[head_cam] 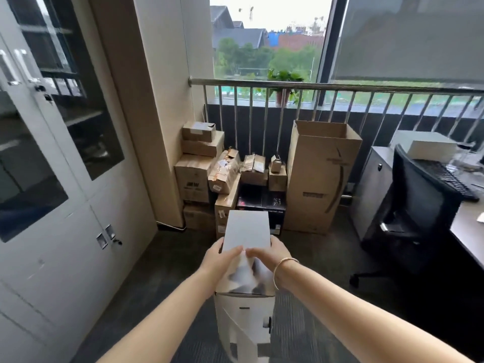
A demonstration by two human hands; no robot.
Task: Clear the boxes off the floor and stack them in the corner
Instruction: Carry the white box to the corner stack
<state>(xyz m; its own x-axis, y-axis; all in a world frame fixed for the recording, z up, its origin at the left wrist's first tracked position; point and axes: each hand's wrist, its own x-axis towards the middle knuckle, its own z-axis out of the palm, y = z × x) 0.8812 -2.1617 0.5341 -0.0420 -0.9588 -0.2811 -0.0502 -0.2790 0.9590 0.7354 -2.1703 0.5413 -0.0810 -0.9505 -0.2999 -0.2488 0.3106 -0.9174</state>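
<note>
Both hands out front, and each has a grip on the white box (247,231): the left hand (219,258) curls round its near left corner, the right hand (267,254) wraps the near right side, fingers over the top edge. A bracelet (281,268) sits on the right wrist. The box is held up off the floor, flat top tilted toward us, something blurred under its near end that I can't make out. Directly below stands a taller white carton (245,320) on the dark carpet (301,258). Just beyond, the corner stack (204,163) of brown boxes rises against the pillar (157,100), with a black box (262,203) low beside it and a tall open carton (319,176) to the right. Behind them runs the railing (314,87), with a potted plant (284,83) on the sill. Cabinet (52,153) on the left; chair (416,205) and surface (468,221) on the right.
</note>
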